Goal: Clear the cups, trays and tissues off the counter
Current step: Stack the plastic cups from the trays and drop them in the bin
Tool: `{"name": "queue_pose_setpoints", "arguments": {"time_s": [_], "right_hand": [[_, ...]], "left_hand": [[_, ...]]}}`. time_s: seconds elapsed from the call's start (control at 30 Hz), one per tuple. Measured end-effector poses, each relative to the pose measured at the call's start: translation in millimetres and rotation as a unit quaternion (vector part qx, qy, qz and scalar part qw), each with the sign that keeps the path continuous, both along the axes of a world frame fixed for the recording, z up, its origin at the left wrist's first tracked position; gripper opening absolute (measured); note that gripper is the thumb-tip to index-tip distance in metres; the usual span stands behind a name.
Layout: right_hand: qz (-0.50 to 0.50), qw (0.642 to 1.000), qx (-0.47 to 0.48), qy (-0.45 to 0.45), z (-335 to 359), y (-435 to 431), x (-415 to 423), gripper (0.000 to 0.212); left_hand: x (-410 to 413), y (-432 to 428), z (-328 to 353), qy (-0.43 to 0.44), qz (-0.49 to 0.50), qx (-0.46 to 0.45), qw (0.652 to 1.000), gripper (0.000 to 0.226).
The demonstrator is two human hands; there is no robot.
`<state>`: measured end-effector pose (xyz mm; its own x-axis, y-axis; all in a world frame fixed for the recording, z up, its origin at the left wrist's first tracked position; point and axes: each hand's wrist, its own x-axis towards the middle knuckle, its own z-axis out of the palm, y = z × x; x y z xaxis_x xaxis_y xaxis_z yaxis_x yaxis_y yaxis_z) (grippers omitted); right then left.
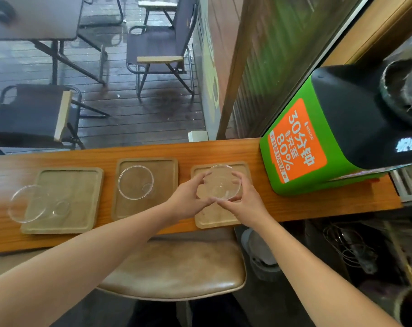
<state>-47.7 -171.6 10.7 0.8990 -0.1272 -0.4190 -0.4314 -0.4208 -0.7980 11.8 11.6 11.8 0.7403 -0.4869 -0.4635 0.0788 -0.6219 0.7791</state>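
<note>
- Counter [134,152]: long wooden ledge running left to right under the window; a green charging kiosk [301,147] stands at its right end.
- Trays: three square wooden ones in a row along the counter. Left tray [82,223], middle tray [167,166], right tray [244,167].
- Glass cups: one overhangs the left tray's edge [27,204], one sits on the middle tray [135,182], mouths up.
- Held cup [220,182]: over the right tray, mouth tilted toward the window, round, no long axis.
- Left hand [188,199] and right hand [245,204]: fingers curled around the rim from opposite sides, holding it.
- Judgement: lift straight, keep level; clear glass looks slippery.
- No tissues in view.
</note>
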Motion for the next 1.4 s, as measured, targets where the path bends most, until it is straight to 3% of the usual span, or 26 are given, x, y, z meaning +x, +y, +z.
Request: {"name": "queue_pose_setpoints", "arguments": {"time_s": [0.2, 0.3, 0.57, 0.97, 1.4], "right_hand": [[0.050, 0.996, -0.035, -0.072, 55.9, 38.6, 28.9, 0.089], [0.079, 0.990, -0.036, -0.108, 80.9, 64.7, 48.8, 0.099], [0.137, 0.980, 0.014, -0.144, 108.7, 137.0, 79.4, 0.091], [0.195, 0.973, -0.008, -0.120, 81.3, 175.8, 72.4, 0.081], [0.180, 0.980, -0.049, -0.063, 31.8, 170.5, 69.1, 0.076]], "left_hand": [[11.2, 42.0, 53.9, -0.086, 0.034, -0.040, 0.995, 0.070], [21.8, 70.0, 80.3, -0.136, 0.061, -0.041, 0.988, 0.067], [29.7, 150.2, 107.7, -0.174, 0.119, -0.073, 0.975, 0.072], [13.9, 198.5, 76.2, -0.159, 0.128, -0.017, 0.979, 0.067], [6.3, 187.2, 12.6, -0.144, 0.129, -0.003, 0.981, 0.068]]}}
